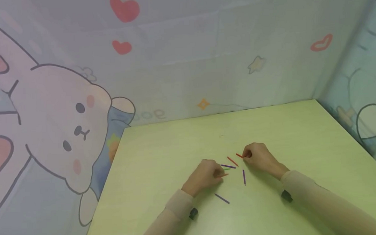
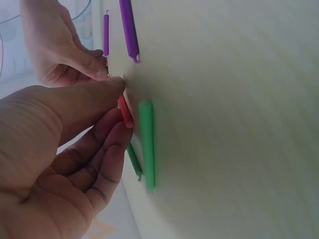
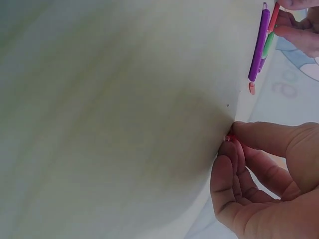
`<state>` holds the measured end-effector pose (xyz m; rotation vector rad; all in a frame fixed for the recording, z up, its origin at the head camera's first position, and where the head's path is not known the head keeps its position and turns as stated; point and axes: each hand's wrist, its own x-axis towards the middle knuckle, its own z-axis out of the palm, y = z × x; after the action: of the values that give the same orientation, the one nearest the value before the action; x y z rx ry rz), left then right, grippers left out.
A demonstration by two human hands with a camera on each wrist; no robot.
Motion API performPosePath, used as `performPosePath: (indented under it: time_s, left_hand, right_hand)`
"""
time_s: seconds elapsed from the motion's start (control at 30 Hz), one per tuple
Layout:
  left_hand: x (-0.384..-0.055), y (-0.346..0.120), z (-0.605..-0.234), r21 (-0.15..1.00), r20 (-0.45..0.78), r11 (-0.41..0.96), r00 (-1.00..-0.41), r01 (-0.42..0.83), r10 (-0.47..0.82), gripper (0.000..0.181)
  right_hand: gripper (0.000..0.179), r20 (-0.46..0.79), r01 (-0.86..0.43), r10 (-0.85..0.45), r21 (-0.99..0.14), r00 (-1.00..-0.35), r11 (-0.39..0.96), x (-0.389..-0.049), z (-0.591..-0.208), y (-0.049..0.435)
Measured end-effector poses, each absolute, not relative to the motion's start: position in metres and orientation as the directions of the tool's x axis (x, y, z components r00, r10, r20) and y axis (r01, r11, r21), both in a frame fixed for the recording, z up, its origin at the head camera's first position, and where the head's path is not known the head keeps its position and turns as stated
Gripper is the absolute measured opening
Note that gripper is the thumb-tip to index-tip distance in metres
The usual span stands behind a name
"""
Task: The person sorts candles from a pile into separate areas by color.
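My left hand point(image 1: 204, 176) is low over the table, its thumb and fingertips pinching a thin red candle point(image 2: 126, 112). Close beside those fingertips lie a green candle point(image 2: 147, 144) and a purple candle point(image 1: 228, 166). To the right, my right hand point(image 1: 260, 158) pinches another red candle point(image 1: 239, 155) at one end; in the right wrist view the fingers hide most of it, and only its wick end peeks out. Between the two hands rests a loose red candle point(image 1: 232, 161).
A purple candle point(image 1: 244, 177) lies just in front of the right hand, and another purple candle point(image 1: 222, 198) is nearer the front. All lie on a pale yellow-green table point(image 1: 164, 143). Behind it hangs a printed cloth point(image 1: 180, 75) with hearts and a rabbit.
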<state>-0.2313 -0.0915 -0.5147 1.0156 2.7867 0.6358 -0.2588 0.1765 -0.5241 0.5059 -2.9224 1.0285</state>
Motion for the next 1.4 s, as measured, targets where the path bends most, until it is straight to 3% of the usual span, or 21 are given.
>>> performPosePath:
  time_s: [0.47,1.4]
  left_hand:
    - [-0.23,-0.085,-0.519,0.394,0.051,0.675,-0.748,0.624,0.662,0.007]
    - [-0.253,-0.136,-0.472,0.485,0.26,0.674,-0.828,0.557,0.497,0.014]
  right_hand:
    - [0.011,0.081,-0.289,-0.303,-0.605,-0.949,0.742,-0.261,-0.521,0.174]
    - [0.005,0.091,-0.308,-0.318,-0.588,-0.944,0.748,-0.266,-0.523,0.177]
